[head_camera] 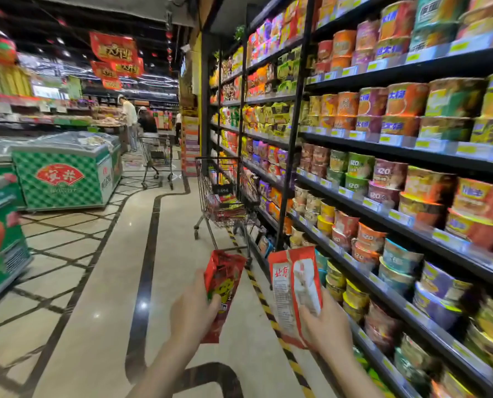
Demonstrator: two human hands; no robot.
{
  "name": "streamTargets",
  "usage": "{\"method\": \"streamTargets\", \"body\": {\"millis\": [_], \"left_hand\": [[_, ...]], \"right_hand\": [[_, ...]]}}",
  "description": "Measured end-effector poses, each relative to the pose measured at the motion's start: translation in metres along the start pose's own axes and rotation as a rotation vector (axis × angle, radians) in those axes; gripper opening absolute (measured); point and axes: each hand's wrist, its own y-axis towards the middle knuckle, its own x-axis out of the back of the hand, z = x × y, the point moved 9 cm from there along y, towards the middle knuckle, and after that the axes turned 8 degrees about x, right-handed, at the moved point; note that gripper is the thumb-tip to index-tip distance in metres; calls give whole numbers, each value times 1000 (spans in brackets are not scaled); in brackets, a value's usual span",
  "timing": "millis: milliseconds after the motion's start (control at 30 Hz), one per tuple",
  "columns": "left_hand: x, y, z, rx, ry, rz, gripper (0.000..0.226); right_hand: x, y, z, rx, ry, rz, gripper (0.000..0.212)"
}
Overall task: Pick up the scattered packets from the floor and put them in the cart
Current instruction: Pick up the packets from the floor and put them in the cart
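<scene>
We grip a dark red crinkled snack packet (221, 288) in our left hand (192, 313) and a red-and-white printed packet (294, 291) in our right hand (324, 326), both held upright above the glossy tiled floor (96, 282), the wire shopping cart (225, 196) standing ahead beside the noodle shelves (383, 156).

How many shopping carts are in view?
2. The near cart stands beside the shelves, ahead of the hands; the far cart stands down the aisle by the freezer. Others may be hidden.
</scene>
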Motion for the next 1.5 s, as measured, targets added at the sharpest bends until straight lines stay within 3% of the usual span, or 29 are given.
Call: {"method": "streamTargets", "body": {"millis": [233,600,967,1233,1500], "left_hand": [[-100,157,-10,38,-36,38,38],[-235,435,-55,90,74,18,36],[-343,693,-27,197,-26,-27,34],[-432,879,-33,203,-55,49,45],[-522,1034,-25,260,-82,75,35]], "right_hand": [[-69,168,-33,-80,13,24,34],[-173,486,-36,4,70,67,26],[-310,738,-45,-4,65,154,27],[-399,911,-38,-15,-8,177,38],[-495,1088,-47,-44,14,240,37]]}}
